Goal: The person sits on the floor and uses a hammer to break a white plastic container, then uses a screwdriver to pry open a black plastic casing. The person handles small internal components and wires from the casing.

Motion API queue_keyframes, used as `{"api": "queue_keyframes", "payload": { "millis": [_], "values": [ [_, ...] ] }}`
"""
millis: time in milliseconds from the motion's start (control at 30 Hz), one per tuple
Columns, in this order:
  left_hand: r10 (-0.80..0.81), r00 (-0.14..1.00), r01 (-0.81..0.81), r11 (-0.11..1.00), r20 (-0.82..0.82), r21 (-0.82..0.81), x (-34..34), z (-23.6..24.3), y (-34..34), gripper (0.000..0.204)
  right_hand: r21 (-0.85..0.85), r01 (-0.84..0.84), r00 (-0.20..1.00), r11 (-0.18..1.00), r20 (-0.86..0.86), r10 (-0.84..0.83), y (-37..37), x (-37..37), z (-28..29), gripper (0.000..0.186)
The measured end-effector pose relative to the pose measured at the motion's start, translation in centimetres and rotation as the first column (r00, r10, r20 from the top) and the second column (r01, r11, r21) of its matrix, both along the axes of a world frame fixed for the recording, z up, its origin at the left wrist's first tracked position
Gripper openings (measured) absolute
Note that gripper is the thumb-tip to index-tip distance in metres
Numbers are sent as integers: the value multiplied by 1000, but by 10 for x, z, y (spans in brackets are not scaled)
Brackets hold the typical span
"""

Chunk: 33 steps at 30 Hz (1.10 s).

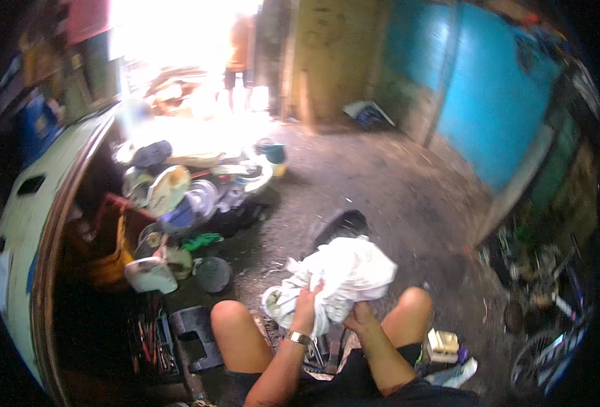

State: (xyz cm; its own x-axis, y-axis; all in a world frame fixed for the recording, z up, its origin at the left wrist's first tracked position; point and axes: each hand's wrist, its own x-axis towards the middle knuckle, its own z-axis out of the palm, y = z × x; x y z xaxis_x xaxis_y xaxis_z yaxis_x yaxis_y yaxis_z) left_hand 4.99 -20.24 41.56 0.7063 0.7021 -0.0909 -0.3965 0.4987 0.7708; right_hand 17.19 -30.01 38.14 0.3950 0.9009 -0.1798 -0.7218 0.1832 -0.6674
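White cloth (354, 264): prob. soft, light; grab thick folds | L hand (306, 306): fingers pinch cloth | R hand (360, 317): fingers hid, can't tell

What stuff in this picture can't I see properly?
All in the head view:
- Inside the white cloth: its folds hide whether anything is wrapped up.
- The right hand: its fingertips are hidden behind the hand itself and the cloth.
- The person in the doorway: washed out by glare.
- The bicycle wheel: partly lost in the dark rim.
- The thin tools: too small and dim to name.
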Motion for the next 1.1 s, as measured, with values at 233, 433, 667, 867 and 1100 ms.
{"api": "queue_keyframes", "payload": {
  "millis": [233,433,667,867,1100],
  "values": [
    [195,873,32,892,-447,452,35,-4,-38,38,-43,372,926,927,-51,-374,-7,-1,-27,52],
    [418,807,318,287,-417,904,44,-6,-68,70,-73,685,576,725,663,-478,-63,129,-195,55],
    [126,885,170,809,-449,563,39,-55,-23,47,-209,701,155,681,978,141,-20,50,-153,44],
    [354,856,-84,813,-376,576,45,-49,-25,37,-135,504,246,853,969,9,-11,-1,-58,34],
    [613,789,-587,739,30,331,34,15,35,34,142,543,723,827,422,-547,-31,-18,54,71]
  ]
}}
